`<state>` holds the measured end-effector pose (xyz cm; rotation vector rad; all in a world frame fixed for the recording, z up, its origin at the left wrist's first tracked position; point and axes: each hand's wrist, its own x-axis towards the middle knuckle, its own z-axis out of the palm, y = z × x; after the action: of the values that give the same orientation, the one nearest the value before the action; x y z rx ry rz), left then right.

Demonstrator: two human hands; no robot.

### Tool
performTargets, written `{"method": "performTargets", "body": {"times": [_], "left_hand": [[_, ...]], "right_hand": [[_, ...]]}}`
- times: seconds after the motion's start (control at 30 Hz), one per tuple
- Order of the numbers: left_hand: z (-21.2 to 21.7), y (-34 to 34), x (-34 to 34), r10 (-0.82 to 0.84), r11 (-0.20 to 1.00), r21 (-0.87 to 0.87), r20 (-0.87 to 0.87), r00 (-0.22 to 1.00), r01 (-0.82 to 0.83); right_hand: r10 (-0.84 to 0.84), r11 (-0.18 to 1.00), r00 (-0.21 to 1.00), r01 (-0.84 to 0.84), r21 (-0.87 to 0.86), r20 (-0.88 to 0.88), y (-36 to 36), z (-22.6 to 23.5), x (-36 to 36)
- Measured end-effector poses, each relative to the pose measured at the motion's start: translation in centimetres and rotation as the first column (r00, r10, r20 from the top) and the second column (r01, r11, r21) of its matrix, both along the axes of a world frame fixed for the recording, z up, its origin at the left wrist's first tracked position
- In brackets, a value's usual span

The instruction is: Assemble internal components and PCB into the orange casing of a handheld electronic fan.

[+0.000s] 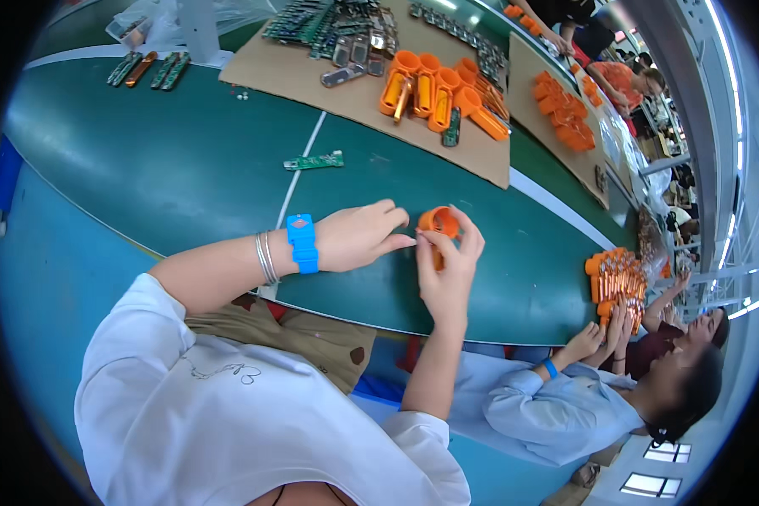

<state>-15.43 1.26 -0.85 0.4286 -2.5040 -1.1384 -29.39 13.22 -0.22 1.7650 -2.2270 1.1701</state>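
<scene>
My right hand [449, 261] holds a small orange plastic housing [439, 223] upright above the green table [185, 160]. My left hand [358, 236], with a blue wristband and thin bangles on the wrist, pinches at the housing's lower left side with its fingertips. What sits between those fingertips is too small to tell. Both forearms come in from the lower left, in white short sleeves.
A green circuit board [314, 161] lies alone beyond my hands. A cardboard sheet [354, 93] carries several orange housings [434, 88] and circuit boards [329, 25]. To the right a person in a light blue shirt [548, 405] handles a stack of orange parts [616, 282].
</scene>
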Motion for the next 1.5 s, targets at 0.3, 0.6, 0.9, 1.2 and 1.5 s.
{"method": "performTargets", "body": {"times": [0.3, 0.6, 0.9, 1.2, 1.5], "left_hand": [[0.2, -0.6, -0.7, -0.047, 0.936, 0.349, 0.016, 0.999, 0.039], [0.3, -0.7, -0.7, -0.096, 0.951, 0.295, -0.007, 0.995, 0.094], [-0.2, -1.3, -1.0, -0.215, 0.934, 0.3, 0.033, 0.976, 0.195], [-0.1, -2.0, -0.8, -0.307, 0.896, 0.337, 0.004, 0.952, 0.288], [-0.8, -1.5, -1.3, -0.248, 0.878, 0.423, 0.004, 0.969, 0.223]], "right_hand": [[0.072, 0.997, 0.996, -0.071, 0.021, -0.06, 0.0, 0.2, 0.7], [0.182, 0.98, 0.982, -0.186, -0.071, -0.059, -0.4, 0.2, 0.5], [0.143, 0.989, 0.989, -0.144, 0.033, 0.028, 0.4, 0.2, 0.4], [0.212, 0.976, 0.977, -0.211, 0.047, -0.027, 0.3, 0.3, 0.1], [0.218, 0.969, 0.976, -0.214, 0.125, -0.019, 0.3, 1.0, -0.2]]}}
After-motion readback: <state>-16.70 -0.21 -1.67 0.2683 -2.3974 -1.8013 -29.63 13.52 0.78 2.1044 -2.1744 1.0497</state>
